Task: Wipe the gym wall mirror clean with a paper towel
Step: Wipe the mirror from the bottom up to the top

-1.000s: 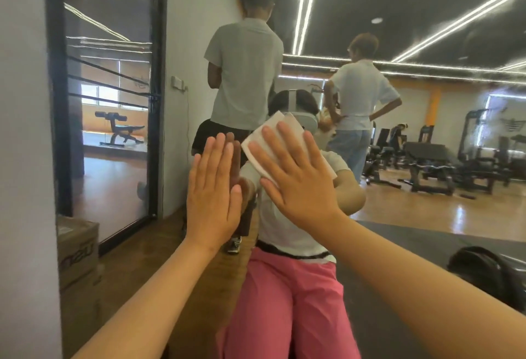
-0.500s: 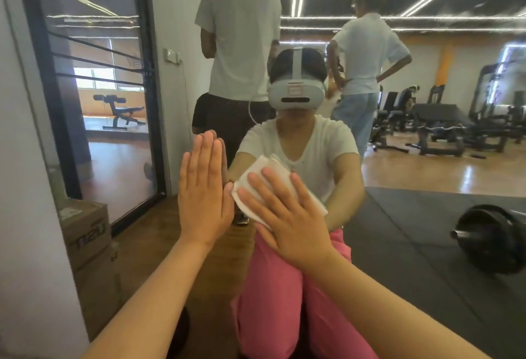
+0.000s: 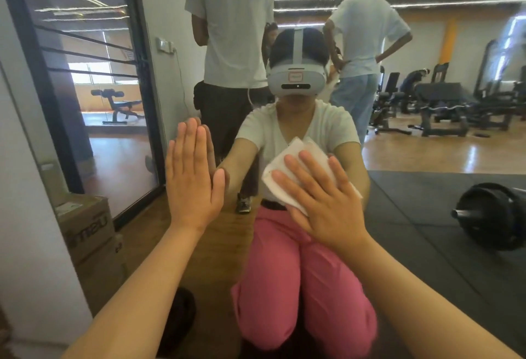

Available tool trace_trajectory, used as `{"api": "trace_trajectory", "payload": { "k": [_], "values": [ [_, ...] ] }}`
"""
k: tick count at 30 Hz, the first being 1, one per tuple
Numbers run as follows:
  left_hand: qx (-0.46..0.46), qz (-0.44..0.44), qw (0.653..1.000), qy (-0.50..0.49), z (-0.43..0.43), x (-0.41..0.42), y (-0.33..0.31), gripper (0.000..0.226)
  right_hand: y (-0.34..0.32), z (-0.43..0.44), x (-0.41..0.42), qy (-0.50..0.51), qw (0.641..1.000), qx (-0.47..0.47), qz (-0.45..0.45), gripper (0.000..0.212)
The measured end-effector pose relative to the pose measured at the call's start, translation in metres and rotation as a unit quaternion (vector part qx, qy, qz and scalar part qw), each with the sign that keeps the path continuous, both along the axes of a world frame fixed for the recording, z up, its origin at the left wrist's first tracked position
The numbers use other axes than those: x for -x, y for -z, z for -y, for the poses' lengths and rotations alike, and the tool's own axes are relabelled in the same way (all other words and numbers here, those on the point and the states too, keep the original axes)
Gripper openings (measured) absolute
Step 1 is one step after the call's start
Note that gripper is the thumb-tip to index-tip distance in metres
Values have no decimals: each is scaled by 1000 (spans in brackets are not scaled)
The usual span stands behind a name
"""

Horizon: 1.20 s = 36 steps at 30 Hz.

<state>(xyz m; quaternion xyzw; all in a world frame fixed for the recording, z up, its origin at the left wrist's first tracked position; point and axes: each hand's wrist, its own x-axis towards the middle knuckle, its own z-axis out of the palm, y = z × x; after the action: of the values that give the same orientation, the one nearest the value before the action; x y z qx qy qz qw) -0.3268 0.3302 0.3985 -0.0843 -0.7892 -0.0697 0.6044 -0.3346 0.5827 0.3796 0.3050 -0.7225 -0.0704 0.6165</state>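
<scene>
Wiping: my right hand (image 3: 327,210), fingers straight, presses the folded white paper towel (image 3: 287,159) to the glass wall mirror (image 3: 427,156). My left hand (image 3: 190,182) braces flat, empty. Next, likely: sweep with even pressure.

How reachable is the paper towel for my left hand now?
Probably yes: the left hand lies flat on the mirror beside the paper towel under the right hand, with nothing between them.
</scene>
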Motion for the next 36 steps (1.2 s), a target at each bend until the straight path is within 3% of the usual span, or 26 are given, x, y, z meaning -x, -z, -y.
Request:
{"api": "trace_trajectory", "payload": {
  "k": [8, 13, 18, 24, 31, 36],
  "values": [
    [-15, 12, 999, 27, -15, -15, -2, 75, 5, -117, -1, 55, 998, 19, -20, 52],
    [135, 1, 987, 90, -83, -16, 16, 74, 13, -201, -3, 113, 992, 56, -20, 58],
    [170, -6, 984, 47, -102, 4, 25, 71, 29, -264, -12, 147, 972, 184, 20, 59],
    [173, -26, 983, 53, -103, 5, 24, 71, 33, -261, -10, 158, 947, 276, 48, 59],
    [157, -24, 986, 47, -107, 3, 26, 69, 32, -219, -10, 123, 882, 449, 73, 62],
    [156, -22, 986, 49, -106, 3, 25, 69, 42, -209, -7, 123, 871, 471, 67, 62]
  ]
}}
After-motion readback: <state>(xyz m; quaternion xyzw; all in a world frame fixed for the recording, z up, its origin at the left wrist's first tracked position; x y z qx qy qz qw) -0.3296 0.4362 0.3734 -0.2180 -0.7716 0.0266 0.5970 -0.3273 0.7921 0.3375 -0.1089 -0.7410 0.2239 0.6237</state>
